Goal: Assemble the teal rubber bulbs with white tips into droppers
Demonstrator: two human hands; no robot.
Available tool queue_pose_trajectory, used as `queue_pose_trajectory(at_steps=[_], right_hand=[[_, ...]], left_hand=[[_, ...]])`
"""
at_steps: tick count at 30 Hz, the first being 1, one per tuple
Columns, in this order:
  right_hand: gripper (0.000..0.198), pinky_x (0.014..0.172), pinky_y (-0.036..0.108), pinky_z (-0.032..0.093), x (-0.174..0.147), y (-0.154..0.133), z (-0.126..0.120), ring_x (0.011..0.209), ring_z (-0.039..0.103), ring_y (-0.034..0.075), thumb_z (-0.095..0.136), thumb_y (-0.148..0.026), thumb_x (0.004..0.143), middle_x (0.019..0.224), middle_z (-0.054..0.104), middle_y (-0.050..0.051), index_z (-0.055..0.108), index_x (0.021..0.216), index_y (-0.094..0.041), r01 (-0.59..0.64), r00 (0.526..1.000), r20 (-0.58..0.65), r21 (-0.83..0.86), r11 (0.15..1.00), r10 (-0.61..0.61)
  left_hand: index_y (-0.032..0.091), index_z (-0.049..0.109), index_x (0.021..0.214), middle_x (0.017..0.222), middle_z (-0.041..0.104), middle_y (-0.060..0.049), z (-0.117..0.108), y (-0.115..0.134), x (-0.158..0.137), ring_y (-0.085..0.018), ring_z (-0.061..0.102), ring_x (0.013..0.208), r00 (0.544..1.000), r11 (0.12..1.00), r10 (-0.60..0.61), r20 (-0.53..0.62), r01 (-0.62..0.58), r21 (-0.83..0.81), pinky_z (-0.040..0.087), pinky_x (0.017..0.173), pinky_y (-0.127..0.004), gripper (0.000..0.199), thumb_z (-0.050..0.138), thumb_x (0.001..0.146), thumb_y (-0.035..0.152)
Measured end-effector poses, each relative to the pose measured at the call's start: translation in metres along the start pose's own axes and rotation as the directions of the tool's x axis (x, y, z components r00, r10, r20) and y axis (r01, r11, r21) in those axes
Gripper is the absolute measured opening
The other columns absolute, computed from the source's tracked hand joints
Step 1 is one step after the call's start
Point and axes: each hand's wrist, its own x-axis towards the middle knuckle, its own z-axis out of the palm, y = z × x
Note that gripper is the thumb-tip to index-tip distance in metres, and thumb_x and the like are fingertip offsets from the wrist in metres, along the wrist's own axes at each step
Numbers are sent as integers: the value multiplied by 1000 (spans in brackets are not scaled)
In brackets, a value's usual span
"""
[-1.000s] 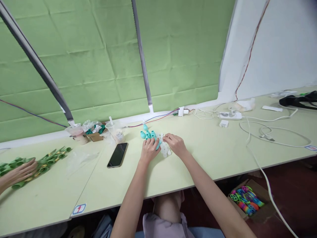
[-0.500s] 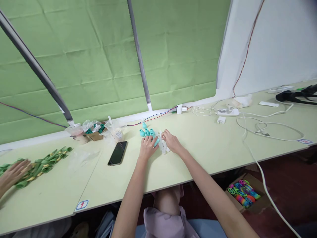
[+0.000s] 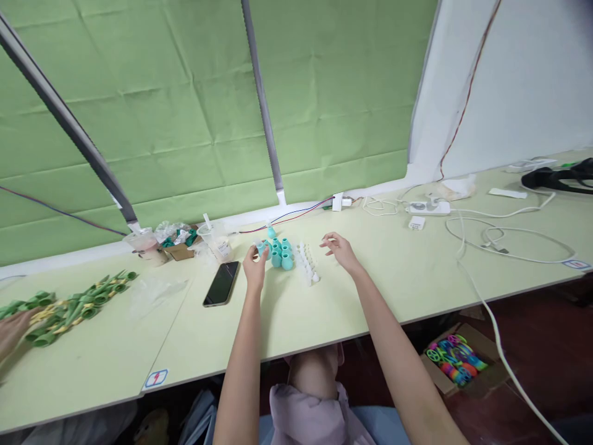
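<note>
My left hand [image 3: 254, 267] is closed on a small teal piece [image 3: 264, 248], gripping it between thumb and fingers at the left end of a group of like ones. These teal bulb-shaped pieces [image 3: 281, 254] stand upright close together, with open necks. One more teal bulb [image 3: 271, 232] is behind them, with something pale on top. Right of the group lie small white pieces [image 3: 306, 264] in rows. My right hand [image 3: 340, 251] hovers to the right of the white pieces, fingers loosely bent and apart, with nothing visible in them.
A phone [image 3: 222, 283] lies left of my left hand. Behind it are a plastic cup [image 3: 215, 243] and a small carton [image 3: 180, 250]. Another person's hand [image 3: 13, 334] is beside green parts [image 3: 83, 309] at the left. Right stands a power strip [image 3: 428, 208] with cables.
My left hand has moved left, off the front of the teal group, and now grips one piece. My right hand has left the white pieces and moved right. The other person's hand has shifted left.
</note>
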Motion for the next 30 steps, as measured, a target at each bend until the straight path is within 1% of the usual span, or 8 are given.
queue_pose_trajectory(at_steps=[3, 6, 9, 12, 20, 24, 27, 30], right_hand=[[8, 61, 24, 44, -4, 4, 4, 73, 62, 15, 53, -28, 75, 74, 63, -1, 55, 74, -21, 30, 996, 85, -346, 938, 0], [7, 67, 25, 41, -7, 3, 4, 67, 63, 13, 53, -23, 77, 74, 67, -2, 59, 74, -21, 54, 998, 68, -546, 836, -20], [9, 65, 24, 39, -8, 0, 1, 57, 61, 10, 51, -24, 80, 81, 68, -3, 60, 79, -23, 60, 998, 63, -642, 764, -25], [13, 66, 24, 38, -10, -1, -2, 53, 58, 9, 51, -24, 81, 86, 68, -4, 61, 88, -25, 72, 996, 86, -700, 710, -17], [7, 64, 23, 35, -12, 7, -1, 77, 59, 14, 60, -24, 75, 81, 68, -2, 66, 74, -24, 58, 976, 157, -857, 512, 151], [7, 63, 23, 35, -13, 13, 6, 79, 59, 15, 61, -24, 73, 83, 68, 0, 67, 77, -24, 141, 960, 247, -836, 530, 135], [7, 63, 24, 36, -14, 15, 6, 77, 59, 15, 63, -24, 71, 81, 68, 0, 67, 76, -25, 176, 947, 294, -808, 562, 127], [8, 65, 25, 38, -14, 8, 4, 76, 59, 16, 62, -25, 72, 80, 67, 0, 68, 78, -26, 151, 969, 240, -775, 614, 65]], left_hand=[[18, 53, 104, 97, 66, -8, -5, 3, 3, -19, 60, 89, 968, 960, -65, 241, 127, -251, 44, 77, -31, 40, 59, 72, 42], [18, 55, 95, 97, 65, -8, -8, 3, 3, -19, 59, 90, 942, 965, -50, 331, 131, -227, 44, 80, -32, 36, 64, 67, 40], [18, 60, 86, 96, 63, -6, -10, -2, 4, -19, 56, 91, 962, 993, -56, 267, 83, -90, 42, 81, -31, 33, 68, 62, 39], [18, 62, 86, 92, 61, -4, -12, -9, 7, -17, 55, 84, 976, 995, -79, 203, 88, -39, 43, 74, -28, 35, 69, 60, 40], [19, 63, 92, 93, 61, -4, -11, -16, 10, -14, 53, 78, 993, 996, -74, 93, 77, -39, 43, 71, -27, 38, 67, 62, 40], [17, 62, 90, 92, 62, -5, -9, -16, 9, -16, 55, 84, 999, 998, -46, -11, 46, -49, 44, 77, -28, 37, 68, 60, 39], [17, 60, 92, 92, 63, -5, -7, -14, 7, -17, 58, 87, 1000, 994, -2, 7, 2, -113, 44, 81, -30, 35, 65, 65, 39], [17, 59, 96, 90, 63, -5, -4, -10, 4, -17, 59, 85, 999, 996, 39, 15, -38, -86, 46, 77, -30, 34, 61, 70, 39]])
